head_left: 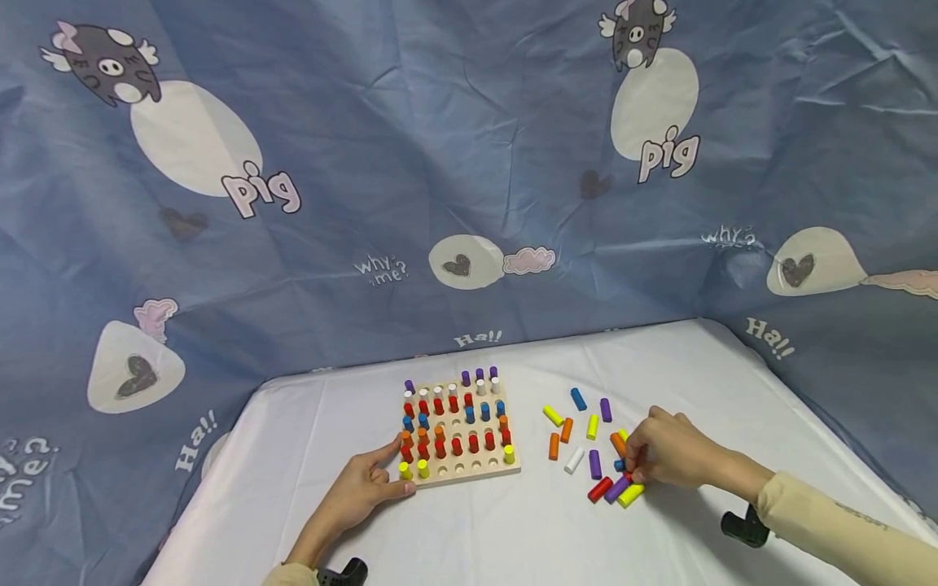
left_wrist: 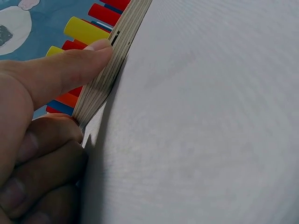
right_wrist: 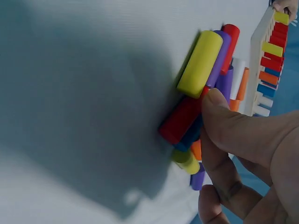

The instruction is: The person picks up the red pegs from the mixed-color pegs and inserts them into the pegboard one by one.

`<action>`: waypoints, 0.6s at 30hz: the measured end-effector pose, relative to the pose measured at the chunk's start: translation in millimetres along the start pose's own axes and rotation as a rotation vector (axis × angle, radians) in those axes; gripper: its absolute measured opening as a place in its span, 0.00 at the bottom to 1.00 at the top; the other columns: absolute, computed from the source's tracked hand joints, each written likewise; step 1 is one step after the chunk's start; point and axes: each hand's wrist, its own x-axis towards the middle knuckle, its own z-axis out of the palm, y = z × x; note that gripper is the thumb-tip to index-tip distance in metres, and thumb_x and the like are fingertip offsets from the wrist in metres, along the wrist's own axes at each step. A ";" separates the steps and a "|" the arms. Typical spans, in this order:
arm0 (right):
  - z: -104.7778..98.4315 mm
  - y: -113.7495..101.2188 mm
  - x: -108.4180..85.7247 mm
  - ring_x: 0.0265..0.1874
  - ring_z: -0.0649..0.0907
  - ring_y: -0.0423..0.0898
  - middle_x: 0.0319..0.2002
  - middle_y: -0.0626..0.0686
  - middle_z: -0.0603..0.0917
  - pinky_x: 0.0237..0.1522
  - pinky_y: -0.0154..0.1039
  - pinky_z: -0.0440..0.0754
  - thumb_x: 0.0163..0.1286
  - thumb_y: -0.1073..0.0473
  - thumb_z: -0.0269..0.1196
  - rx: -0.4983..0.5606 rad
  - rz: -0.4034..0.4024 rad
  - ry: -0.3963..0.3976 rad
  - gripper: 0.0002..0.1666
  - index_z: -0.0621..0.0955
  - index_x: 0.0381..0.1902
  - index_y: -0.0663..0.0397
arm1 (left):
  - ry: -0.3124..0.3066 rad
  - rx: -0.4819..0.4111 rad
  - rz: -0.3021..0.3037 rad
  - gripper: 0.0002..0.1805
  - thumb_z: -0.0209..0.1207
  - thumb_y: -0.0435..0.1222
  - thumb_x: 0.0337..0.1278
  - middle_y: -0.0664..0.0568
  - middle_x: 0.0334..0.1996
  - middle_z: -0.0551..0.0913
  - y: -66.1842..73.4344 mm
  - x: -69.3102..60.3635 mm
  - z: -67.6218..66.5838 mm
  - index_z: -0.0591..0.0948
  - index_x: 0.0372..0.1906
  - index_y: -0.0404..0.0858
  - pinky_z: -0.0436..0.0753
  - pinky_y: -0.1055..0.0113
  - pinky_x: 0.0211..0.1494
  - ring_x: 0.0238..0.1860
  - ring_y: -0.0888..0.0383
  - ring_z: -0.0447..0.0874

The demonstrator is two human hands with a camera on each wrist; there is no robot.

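Note:
A wooden pegboard [head_left: 469,478] stands on the white table, with rows of coloured pegs upright in its holes. At its near left corner is my left hand [head_left: 361,492]. The thumb [left_wrist: 96,53] presses the front edge in the left wrist view, while the index finger reaches along the left side and the other fingers curl. Over the loose pegs on the right, my right hand [head_left: 668,449] pinches a red peg [right_wrist: 182,120] between thumb and index finger. Beside that peg lie a yellow peg [right_wrist: 201,63], a purple peg [head_left: 617,489] and a partly hidden blue peg [right_wrist: 189,135].
Several loose pegs are scattered right of the board, among them a white peg [head_left: 575,461], another red peg [head_left: 600,489] and a blue peg [head_left: 578,399]. A blue printed cloth [head_left: 469,163] hangs behind the white table [head_left: 308,407].

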 end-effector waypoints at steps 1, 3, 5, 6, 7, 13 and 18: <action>0.6 1.4 -0.5 0.37 0.70 0.40 0.25 0.26 0.81 0.37 0.44 0.62 0.54 0.56 0.83 -0.005 0.002 0.005 0.17 0.85 0.22 0.28 | -0.001 0.003 0.003 0.52 0.79 0.42 0.53 0.60 0.13 0.61 0.5 0.4 -0.3 0.67 0.80 0.33 0.59 0.72 0.21 0.15 0.63 0.54; 1.6 3.2 -1.0 0.37 0.70 0.40 0.26 0.26 0.81 0.37 0.44 0.62 0.54 0.55 0.83 -0.002 0.010 0.001 0.17 0.85 0.22 0.28 | -0.005 0.006 0.009 0.52 0.79 0.42 0.53 0.60 0.12 0.61 1.2 1.3 -0.9 0.67 0.80 0.32 0.59 0.72 0.21 0.15 0.63 0.54; 1.7 4.9 -0.9 0.37 0.70 0.40 0.26 0.26 0.81 0.37 0.44 0.62 0.54 0.54 0.83 0.002 0.014 -0.007 0.16 0.85 0.23 0.28 | -0.006 0.004 0.012 0.52 0.79 0.42 0.52 0.60 0.12 0.61 1.8 1.9 -1.6 0.67 0.80 0.32 0.59 0.71 0.21 0.16 0.63 0.54; 1.8 5.4 -0.6 0.37 0.70 0.41 0.27 0.27 0.82 0.37 0.44 0.62 0.54 0.53 0.83 0.006 0.014 -0.011 0.16 0.85 0.23 0.28 | -0.005 0.000 0.011 0.52 0.79 0.42 0.52 0.60 0.13 0.60 2.2 2.1 -1.9 0.67 0.80 0.33 0.59 0.71 0.21 0.16 0.63 0.54; 1.6 5.6 -0.1 0.37 0.70 0.41 0.27 0.27 0.82 0.37 0.44 0.63 0.54 0.53 0.83 0.014 0.018 -0.020 0.15 0.85 0.23 0.28 | -0.003 -0.004 0.010 0.52 0.79 0.42 0.52 0.60 0.13 0.60 2.5 2.2 -2.1 0.67 0.80 0.33 0.59 0.71 0.21 0.16 0.63 0.54; 0.0 8.2 2.6 0.37 0.70 0.44 0.26 0.32 0.81 0.39 0.41 0.64 0.56 0.53 0.82 0.074 0.046 -0.081 0.13 0.86 0.24 0.34 | -0.001 -0.021 -0.011 0.52 0.80 0.42 0.51 0.60 0.13 0.61 2.9 1.4 -1.5 0.67 0.80 0.34 0.59 0.72 0.21 0.16 0.64 0.55; 2.5 6.9 4.2 0.35 0.69 0.44 0.24 0.34 0.78 0.39 0.39 0.62 0.58 0.53 0.82 0.056 0.040 -0.087 0.14 0.84 0.24 0.38 | -0.003 -0.005 -0.012 0.52 0.79 0.42 0.51 0.60 0.12 0.62 3.9 0.7 -1.8 0.67 0.80 0.33 0.59 0.72 0.20 0.15 0.63 0.55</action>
